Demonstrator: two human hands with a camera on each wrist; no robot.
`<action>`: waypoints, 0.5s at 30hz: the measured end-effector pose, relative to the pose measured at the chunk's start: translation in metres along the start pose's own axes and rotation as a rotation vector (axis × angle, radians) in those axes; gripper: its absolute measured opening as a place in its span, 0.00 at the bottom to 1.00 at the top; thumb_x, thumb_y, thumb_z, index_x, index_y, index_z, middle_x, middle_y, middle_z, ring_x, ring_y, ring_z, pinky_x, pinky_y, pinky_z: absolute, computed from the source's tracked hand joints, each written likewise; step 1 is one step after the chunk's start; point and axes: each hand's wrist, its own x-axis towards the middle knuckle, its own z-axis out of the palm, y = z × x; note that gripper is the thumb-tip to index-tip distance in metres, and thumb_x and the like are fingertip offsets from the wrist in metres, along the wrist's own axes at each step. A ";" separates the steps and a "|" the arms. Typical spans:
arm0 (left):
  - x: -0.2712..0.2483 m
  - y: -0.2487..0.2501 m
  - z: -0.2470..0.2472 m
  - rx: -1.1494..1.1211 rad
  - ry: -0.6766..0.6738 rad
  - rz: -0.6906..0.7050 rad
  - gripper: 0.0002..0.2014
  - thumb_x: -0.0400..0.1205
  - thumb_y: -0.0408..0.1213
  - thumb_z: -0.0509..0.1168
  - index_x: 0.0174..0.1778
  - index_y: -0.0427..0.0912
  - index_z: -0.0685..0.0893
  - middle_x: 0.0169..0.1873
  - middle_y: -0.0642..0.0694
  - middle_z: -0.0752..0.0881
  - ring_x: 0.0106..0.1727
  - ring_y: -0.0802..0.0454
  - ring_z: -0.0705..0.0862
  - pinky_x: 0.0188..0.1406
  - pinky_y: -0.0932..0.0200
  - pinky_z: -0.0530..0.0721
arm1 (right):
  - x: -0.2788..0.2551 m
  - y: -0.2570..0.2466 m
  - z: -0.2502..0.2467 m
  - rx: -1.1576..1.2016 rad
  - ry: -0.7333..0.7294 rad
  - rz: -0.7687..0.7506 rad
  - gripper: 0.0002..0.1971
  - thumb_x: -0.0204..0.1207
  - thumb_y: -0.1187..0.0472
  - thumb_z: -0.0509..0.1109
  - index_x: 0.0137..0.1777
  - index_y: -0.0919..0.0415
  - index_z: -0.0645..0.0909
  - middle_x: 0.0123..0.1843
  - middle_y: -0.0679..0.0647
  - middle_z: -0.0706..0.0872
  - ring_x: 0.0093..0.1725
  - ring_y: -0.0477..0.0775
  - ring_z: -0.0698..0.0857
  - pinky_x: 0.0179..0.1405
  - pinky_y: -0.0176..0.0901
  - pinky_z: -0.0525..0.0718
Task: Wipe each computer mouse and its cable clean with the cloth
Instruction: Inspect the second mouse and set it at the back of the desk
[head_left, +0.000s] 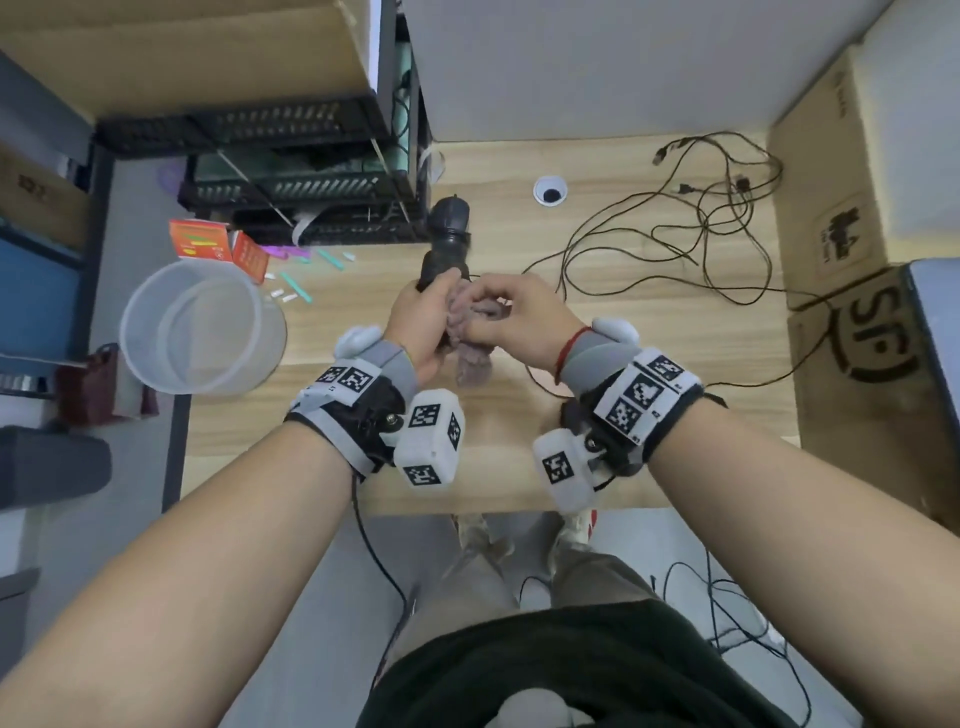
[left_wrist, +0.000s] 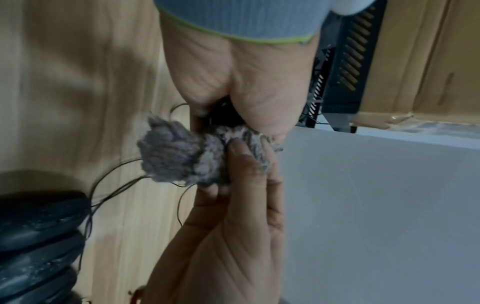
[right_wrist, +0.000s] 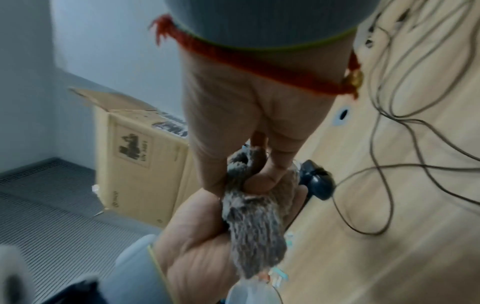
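My two hands meet over the middle of the wooden table (head_left: 649, 415), both holding a bunched grey fluffy cloth (head_left: 475, 358). My left hand (head_left: 421, 317) grips one end of the cloth (right_wrist: 254, 232) in its palm, with something dark and small tucked in the fist. My right hand (head_left: 519, 306) pinches the other end, thumb pressed into the cloth (left_wrist: 168, 158). Black computer mice (head_left: 448, 234) lie in a row just beyond my left hand, also seen low in the left wrist view (left_wrist: 39, 236). Their thin dark cables (head_left: 701, 228) sprawl over the right of the table.
A black slotted rack (head_left: 311, 192) stands at the back left, with an orange carton (head_left: 208, 241) and small scattered bits beside it. A clear plastic tub (head_left: 197, 327) sits off the table's left edge. Cardboard boxes (head_left: 841, 208) line the right side. A cable hole (head_left: 549, 191) is at the back.
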 end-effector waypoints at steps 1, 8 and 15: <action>-0.001 0.006 0.004 0.012 0.000 0.016 0.12 0.88 0.39 0.65 0.49 0.32 0.85 0.39 0.32 0.85 0.40 0.40 0.85 0.46 0.46 0.82 | -0.001 -0.005 -0.002 -0.040 -0.024 -0.010 0.08 0.68 0.70 0.80 0.42 0.56 0.88 0.39 0.50 0.90 0.41 0.42 0.86 0.51 0.44 0.89; -0.021 0.045 0.030 -0.017 -0.142 0.133 0.15 0.89 0.37 0.65 0.67 0.31 0.78 0.48 0.35 0.89 0.46 0.41 0.90 0.38 0.50 0.90 | -0.005 -0.028 -0.036 -0.210 0.233 -0.023 0.09 0.63 0.61 0.78 0.37 0.44 0.88 0.33 0.41 0.87 0.35 0.42 0.85 0.44 0.41 0.86; -0.037 0.068 0.047 -0.005 -0.179 0.224 0.15 0.89 0.36 0.65 0.66 0.30 0.78 0.49 0.34 0.89 0.47 0.40 0.90 0.40 0.50 0.89 | -0.007 -0.058 -0.052 -0.259 0.270 -0.073 0.08 0.67 0.65 0.78 0.41 0.50 0.88 0.32 0.43 0.84 0.33 0.38 0.80 0.41 0.38 0.81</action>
